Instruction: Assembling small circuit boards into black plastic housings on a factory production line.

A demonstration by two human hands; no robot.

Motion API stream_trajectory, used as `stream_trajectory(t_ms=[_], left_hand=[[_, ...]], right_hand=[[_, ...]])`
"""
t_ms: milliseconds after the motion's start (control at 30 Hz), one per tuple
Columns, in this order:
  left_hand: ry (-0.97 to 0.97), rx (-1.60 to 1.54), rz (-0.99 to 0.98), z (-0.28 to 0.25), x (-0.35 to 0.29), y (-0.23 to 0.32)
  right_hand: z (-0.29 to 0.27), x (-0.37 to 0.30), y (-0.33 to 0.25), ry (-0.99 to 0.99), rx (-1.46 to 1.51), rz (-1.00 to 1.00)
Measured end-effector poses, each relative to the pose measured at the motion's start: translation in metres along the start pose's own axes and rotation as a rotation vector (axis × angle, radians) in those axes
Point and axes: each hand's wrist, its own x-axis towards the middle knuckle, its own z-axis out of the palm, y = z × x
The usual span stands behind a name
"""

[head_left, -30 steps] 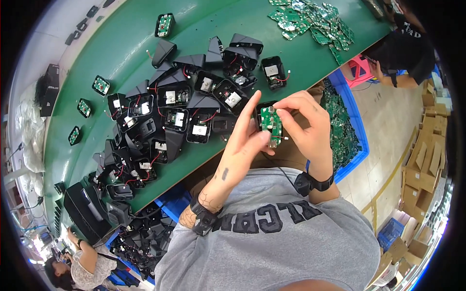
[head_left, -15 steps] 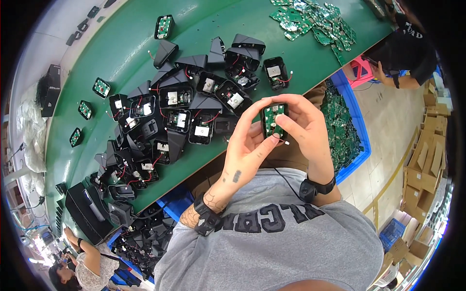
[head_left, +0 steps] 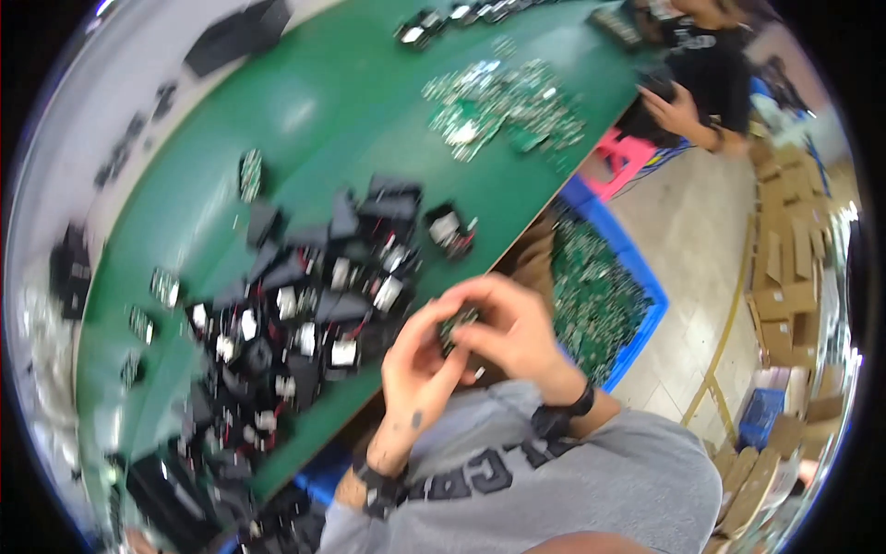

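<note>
Small green circuit board (head_left: 458, 325), edge-on and blurred, partly seated in a dark casing; detail not readable. It sits between both hands, above the near edge of the green table (head_left: 305, 111), just in front of the person's chest. Left hand (head_left: 417, 362) closed around the board from below, thumb and fingers pinching its left side, wrist bent upward. Right hand (head_left: 510, 331) curled over the top, fingers gripping the right side, dark watch at the wrist. Pile of black housings (head_left: 305, 314) lies just left of the hands; blue bin of boards (head_left: 600, 305) to the right
</note>
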Motion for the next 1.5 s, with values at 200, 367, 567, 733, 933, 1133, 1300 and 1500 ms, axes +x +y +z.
stream_trajectory(t_ms=[200,367,567,733,933,1133,1300,1500], left_hand=[[0.127,-0.176,0.198,0.007,-0.006,0.012],[0.203,0.259,0.471,-0.007,0.009,-0.006],[0.195,0.127,0.381,-0.015,0.016,0.007],[0.169,0.076,0.295,-0.019,0.013,0.016],[0.125,-0.030,0.234,-0.014,0.011,0.013],[0.174,-0.145,0.144,-0.021,0.010,0.019],[0.190,-0.126,0.191,-0.018,0.008,0.012],[0.200,-0.094,0.226,-0.021,0.016,0.022]], right_hand=[[-0.012,0.016,-0.001,0.004,-0.382,-0.528],[0.002,0.009,0.001,0.051,-0.596,-0.804],[0.022,0.017,0.015,-0.063,-0.507,-0.809],[0.021,0.020,0.019,-0.125,-0.514,-0.833],[0.021,0.021,0.017,0.050,-0.379,-0.606],[0.023,0.021,0.005,-0.028,-0.536,-0.632],[0.027,0.019,0.016,0.229,-0.159,-0.439],[0.024,0.030,0.007,0.223,-0.596,-0.642]])
